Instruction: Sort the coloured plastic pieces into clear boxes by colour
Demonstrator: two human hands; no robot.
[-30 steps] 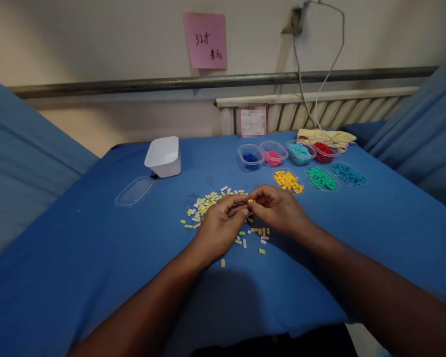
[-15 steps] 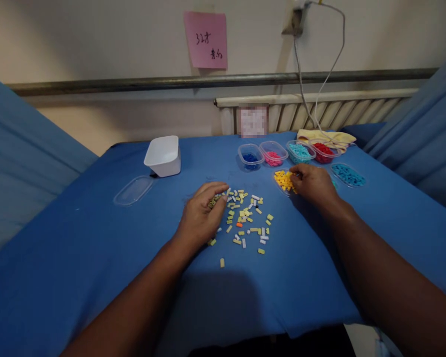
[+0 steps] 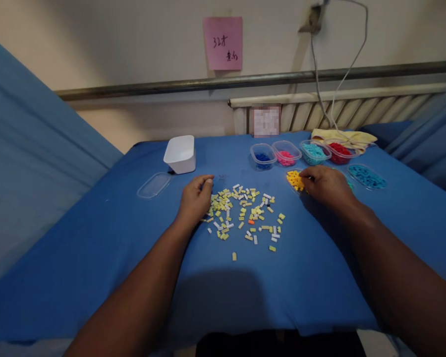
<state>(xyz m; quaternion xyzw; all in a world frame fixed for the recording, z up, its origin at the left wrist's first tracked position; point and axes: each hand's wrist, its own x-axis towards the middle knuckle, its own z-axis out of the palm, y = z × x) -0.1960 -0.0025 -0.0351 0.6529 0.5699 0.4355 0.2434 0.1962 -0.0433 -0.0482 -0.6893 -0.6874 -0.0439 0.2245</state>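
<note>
Left hand (image 3: 195, 198): knuckles up, fingers curled, thumb and forefinger drawn together at the far left fringe of the loose bricks (image 3: 241, 213). Whether a piece sits in the pinch cannot be told.

Right hand (image 3: 327, 184): palm down, fingers bent over the yellow tray (image 3: 294, 179). The grip is hidden under the hand, so whether it holds anything cannot be told.

Loose bricks: mostly pale yellow and white, with one orange piece (image 3: 250, 221), scattered mid-table (image 3: 96, 258) between the hands.

Step, as judged: sorting by colour, with one hand at the pile and the other at the yellow lot. A next move would call for a fine fingertip pinch on a single brick, leaving its neighbours unswept.

Toward the far right corner: four clear tubs in a row, dark blue (image 3: 263, 156), pink (image 3: 286, 153), light blue (image 3: 314, 151) and red (image 3: 338, 152). A blue tray (image 3: 367, 176) sits near the right edge.

Toward the far left: white tub (image 3: 181, 153) and clear lid (image 3: 154, 184).

Hard to make out:
- A green sliver (image 3: 350, 185) shows behind the right hand, the rest of it covered.
- The pink note (image 3: 223, 43) on the wall is illegible.
- One patch by the radiator is blurred.
</note>
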